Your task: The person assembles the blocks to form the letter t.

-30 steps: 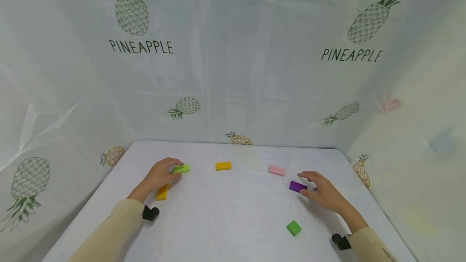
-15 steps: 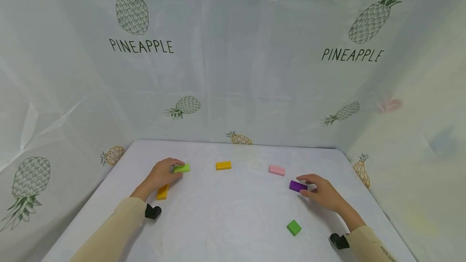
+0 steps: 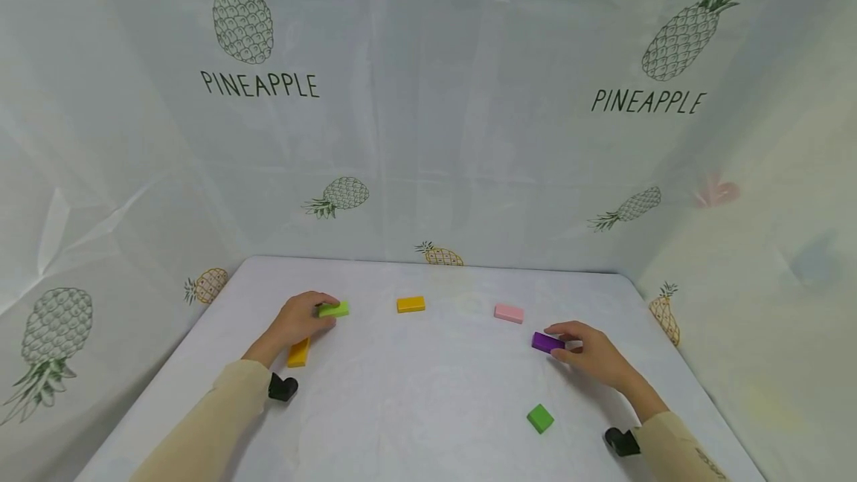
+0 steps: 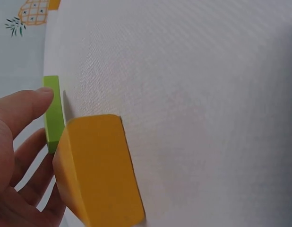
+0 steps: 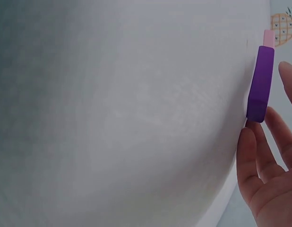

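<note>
At the far left of the table, my left hand (image 3: 299, 318) has its thumb and fingers around a lime-green block (image 3: 338, 310). In the left wrist view the thumb (image 4: 39, 97) lies on that block (image 4: 53, 116), and other fingers are partly hidden behind it and a yellow-orange block (image 4: 101, 170). My right hand (image 3: 596, 354) is at a purple block (image 3: 545, 342) on the right. Its fingers are bent loosely about the near end of the purple block (image 5: 261, 85). One raised digit (image 5: 290, 80) stands apart from it in the right wrist view.
A yellow block (image 3: 411, 305) lies at the back middle, a pink block (image 3: 509, 313) to its right. Nearer the front right lies a green block (image 3: 540, 418). Curtains printed with pineapples surround the white table (image 3: 415, 393) at the back and sides.
My right hand's upper finger has come down slightly towards the purple block. Both forearms have shifted a little; the left hand's hold looks the same, and the blocks lie where they were.
</note>
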The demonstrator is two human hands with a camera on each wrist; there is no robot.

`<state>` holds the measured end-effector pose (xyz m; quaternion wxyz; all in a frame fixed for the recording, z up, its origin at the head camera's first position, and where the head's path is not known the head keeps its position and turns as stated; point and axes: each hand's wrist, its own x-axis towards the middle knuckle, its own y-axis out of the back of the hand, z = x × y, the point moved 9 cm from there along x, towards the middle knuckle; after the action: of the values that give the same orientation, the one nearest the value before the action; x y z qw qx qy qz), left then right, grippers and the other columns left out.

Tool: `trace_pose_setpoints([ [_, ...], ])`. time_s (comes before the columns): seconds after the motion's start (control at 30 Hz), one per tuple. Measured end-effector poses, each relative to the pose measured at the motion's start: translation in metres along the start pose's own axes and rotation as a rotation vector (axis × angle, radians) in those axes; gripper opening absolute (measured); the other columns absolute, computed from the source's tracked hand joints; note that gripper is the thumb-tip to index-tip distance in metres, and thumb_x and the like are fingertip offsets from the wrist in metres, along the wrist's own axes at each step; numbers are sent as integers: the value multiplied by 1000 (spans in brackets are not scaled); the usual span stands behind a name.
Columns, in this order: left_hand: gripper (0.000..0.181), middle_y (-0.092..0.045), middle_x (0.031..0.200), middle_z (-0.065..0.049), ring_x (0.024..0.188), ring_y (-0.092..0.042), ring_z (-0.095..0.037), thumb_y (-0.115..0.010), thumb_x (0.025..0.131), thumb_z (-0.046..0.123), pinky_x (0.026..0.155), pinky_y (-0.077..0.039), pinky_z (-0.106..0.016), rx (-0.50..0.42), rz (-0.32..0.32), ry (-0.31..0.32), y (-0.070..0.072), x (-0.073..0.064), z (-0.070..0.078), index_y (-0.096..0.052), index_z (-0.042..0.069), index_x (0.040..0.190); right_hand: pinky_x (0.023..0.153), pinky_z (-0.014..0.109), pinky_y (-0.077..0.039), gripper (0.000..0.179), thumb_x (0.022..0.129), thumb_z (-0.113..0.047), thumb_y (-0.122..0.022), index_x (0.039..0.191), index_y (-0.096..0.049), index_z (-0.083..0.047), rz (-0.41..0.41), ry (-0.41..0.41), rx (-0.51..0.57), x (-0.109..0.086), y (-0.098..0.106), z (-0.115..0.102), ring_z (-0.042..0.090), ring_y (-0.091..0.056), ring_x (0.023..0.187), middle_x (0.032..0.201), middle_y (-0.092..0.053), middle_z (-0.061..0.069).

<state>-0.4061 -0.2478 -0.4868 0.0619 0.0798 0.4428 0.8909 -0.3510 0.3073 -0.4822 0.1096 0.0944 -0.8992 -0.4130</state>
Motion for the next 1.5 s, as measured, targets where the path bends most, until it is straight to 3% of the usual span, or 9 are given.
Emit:
trace_pose_setpoints([
  [0.43,34,-66,142,-16,133,-56,-42,-79,96,15,118,-40,-65,2,-10,10,-4,6,-5,-74,15,129,95,46,-62,36,94,-11,-82,128,-73,-14,-7,-18,6,2,-4,7,32,-65,116,131,-69,11],
  [0.7,32,-68,139,-14,130,-59,-39,-79,97,10,117,-42,-62,-6,-12,9,-6,9,-7,-74,15,128,92,42,-62,33,94,-10,-82,126,-75,-13,0,17,-12,2,-4,3,32,-66,114,128,-70,12],
  [0.9,31,-69,138,-14,128,-60,-38,-78,96,7,116,-44,-61,-21,-7,-3,-5,10,-6,-75,14,126,93,40,-62,33,95,-9,-81,126,-75,-16,-7,-16,-22,3,-5,5,31,-66,115,128,-70,11],
  [1.5,29,-70,135,-12,125,-61,-36,-75,98,4,114,-45,-61,-3,-8,-34,-4,10,-4,-74,12,126,94,46,-61,30,95,-7,-79,124,-76,-15,-24,-24,-40,5,-6,4,30,-65,114,126,-71,9],
])
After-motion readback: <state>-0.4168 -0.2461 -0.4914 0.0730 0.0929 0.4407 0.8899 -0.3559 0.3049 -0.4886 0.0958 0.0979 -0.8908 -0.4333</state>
